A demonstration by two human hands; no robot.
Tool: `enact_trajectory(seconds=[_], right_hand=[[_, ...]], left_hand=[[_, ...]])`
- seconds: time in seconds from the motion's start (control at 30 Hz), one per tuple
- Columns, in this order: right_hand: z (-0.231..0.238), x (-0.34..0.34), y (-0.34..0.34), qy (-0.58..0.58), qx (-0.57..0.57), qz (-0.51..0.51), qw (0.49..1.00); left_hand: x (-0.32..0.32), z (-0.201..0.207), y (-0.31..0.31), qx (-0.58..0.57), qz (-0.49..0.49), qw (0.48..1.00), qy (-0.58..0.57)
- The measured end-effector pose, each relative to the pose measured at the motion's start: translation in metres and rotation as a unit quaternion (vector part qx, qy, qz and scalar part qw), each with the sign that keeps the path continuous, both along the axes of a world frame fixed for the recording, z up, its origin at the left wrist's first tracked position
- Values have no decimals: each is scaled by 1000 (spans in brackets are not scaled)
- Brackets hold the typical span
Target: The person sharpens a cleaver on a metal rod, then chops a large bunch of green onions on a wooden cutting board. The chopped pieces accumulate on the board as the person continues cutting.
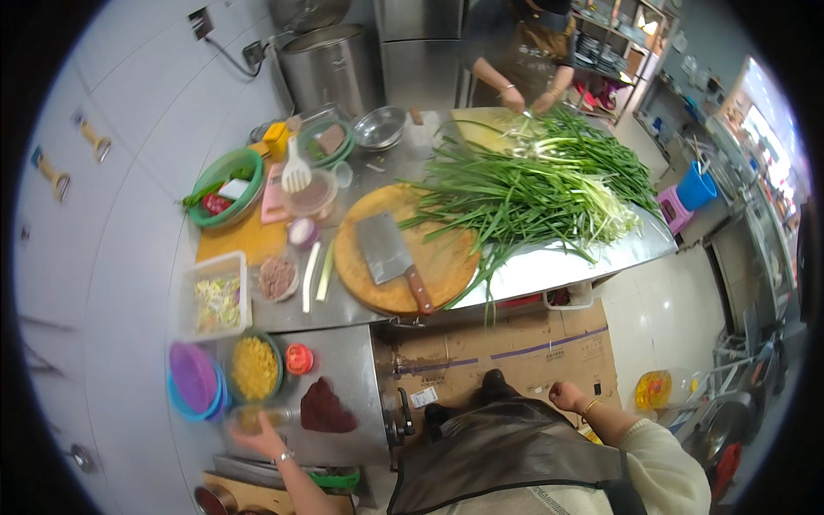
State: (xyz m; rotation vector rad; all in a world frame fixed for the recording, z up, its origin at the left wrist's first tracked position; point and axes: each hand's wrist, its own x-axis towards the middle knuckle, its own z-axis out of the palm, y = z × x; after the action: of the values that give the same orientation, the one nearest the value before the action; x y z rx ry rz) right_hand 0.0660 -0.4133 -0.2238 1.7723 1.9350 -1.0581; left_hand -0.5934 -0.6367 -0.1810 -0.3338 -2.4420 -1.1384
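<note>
One counter [536, 283]: leafy stalks [532, 197] heaped whole, cutting apparently left to do. Round board [451, 257]: cleaver [384, 247] lies idle across it. Yellow pieces [256, 367]: bowled, presumably done. Dark red slab [328, 406]: looks uncut. Clear container [247, 420]: just beside the yellow pieces' bowl, your left hand [260, 439] spread against it; cannot tell whether it grips. Your right hand [566, 396]: loosely curled, apparently empty. Tomato [299, 359]: seems cut.

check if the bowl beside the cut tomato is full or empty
The bowl looks full: yellow pieces spread across it nearly to the rim.
</note>
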Motion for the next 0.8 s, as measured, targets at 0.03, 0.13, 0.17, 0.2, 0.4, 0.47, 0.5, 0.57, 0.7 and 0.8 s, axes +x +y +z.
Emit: enact_trajectory(seconds=[0.03,0.13,0.17,0.2,0.4,0.47,0.5,0.57,0.7,0.8], right_hand=[[-5,5,1,10,-9,-10,1000],[-21,17,7,32,-36,-25,999],[-27,20,11,32,-41,-24,998],[-33,23,17,23,-52,-24,998],[-51,38,103,61,-19,21,998],[-43,48,144,122,-9,-22,992],[-38,53,162,149,26,-29,988],[-25,63,196,214,114,-43,969],[3,74,239,227,121,-67,964],[31,67,247,268,116,-78,953]], left_hand=[[6,13,5,-43,47,998,-10],[46,48,40,-50,-51,989,130],[64,56,61,-21,-104,985,137],[88,56,90,59,-192,979,35],[222,19,286,-195,-427,882,-37],[243,5,327,-258,-404,876,-45],[249,-1,344,-271,-399,875,-45],[252,-8,364,-307,-358,882,-13],[231,-4,384,-342,-329,871,-127],[219,12,384,-72,-352,777,-516]])
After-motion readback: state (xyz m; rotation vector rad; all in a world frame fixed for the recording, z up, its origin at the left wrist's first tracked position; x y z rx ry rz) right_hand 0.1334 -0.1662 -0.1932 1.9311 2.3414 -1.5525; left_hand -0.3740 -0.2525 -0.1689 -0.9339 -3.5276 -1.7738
